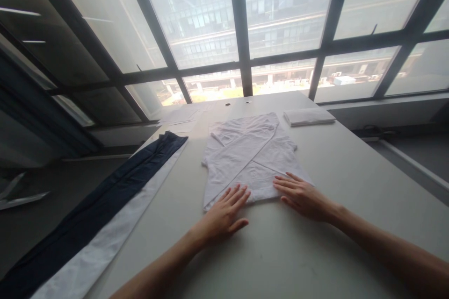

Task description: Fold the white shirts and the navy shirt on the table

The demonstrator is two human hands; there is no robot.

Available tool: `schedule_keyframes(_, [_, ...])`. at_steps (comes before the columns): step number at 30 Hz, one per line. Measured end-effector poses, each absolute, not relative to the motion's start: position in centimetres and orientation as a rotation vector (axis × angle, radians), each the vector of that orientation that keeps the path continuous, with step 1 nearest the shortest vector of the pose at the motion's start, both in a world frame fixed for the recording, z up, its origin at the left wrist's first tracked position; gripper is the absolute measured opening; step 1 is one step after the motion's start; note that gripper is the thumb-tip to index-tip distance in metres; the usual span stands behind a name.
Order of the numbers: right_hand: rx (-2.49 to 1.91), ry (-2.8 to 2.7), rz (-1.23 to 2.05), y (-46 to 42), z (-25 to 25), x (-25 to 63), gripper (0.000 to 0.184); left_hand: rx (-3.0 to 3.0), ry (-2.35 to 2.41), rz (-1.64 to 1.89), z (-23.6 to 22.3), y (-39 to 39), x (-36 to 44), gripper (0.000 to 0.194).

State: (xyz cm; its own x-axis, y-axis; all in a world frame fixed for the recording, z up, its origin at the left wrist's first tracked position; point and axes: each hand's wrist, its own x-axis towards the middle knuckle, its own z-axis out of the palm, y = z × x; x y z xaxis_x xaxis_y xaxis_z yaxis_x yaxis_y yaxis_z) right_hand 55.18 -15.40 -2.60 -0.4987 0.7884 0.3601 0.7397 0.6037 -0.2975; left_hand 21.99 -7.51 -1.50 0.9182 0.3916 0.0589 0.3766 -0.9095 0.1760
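A white T-shirt lies spread on the light grey table, with both sides folded in over its middle. My left hand lies flat with fingers stretched out, the fingertips touching the shirt's near edge. My right hand is also flat and open, its fingers resting on the near right part of the shirt. Neither hand holds anything.
A folded white cloth sits at the table's far right. A dark navy garment and a white strip of cloth hang along the table's left edge. Large windows rise behind the table's far end.
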Motion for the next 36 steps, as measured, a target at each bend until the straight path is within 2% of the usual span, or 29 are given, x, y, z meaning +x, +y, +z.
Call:
schedule_keyframes(5, [-1.226, -2.275, 0.067, -15.3, -2.4, 55.0, 0.046, 2.89, 0.839, 0.337, -0.9, -6.7, 21.5, 0.049])
schedule_keyframes(11, [-1.215, -2.362, 0.13, -15.4, -2.4, 54.1, 0.033, 2.914, 0.847, 0.337, -1.4, -6.4, 21.3, 0.04])
schedule_keyframes(23, [-1.248, -2.322, 0.103, -15.6, -1.8, 53.9, 0.025, 2.919, 0.843, 0.379, -2.0, -6.0, 21.4, 0.038])
schedule_keyframes(30, [-1.248, -2.35, 0.135, -15.6, -1.8, 53.6, 0.022, 2.926, 0.868, 0.339, -1.9, -6.0, 21.5, 0.048])
schedule_keyframes(33, [-1.238, -2.332, 0.106, -15.7, -1.8, 53.5, 0.029, 2.96, 0.759, 0.318, -1.2, -6.5, 21.9, 0.054])
schedule_keyframes(36, [-1.167, -2.416, 0.154, -16.0, -1.8, 53.1, 0.044, 2.987, 0.539, 0.193, -0.9, -7.3, 22.3, 0.064])
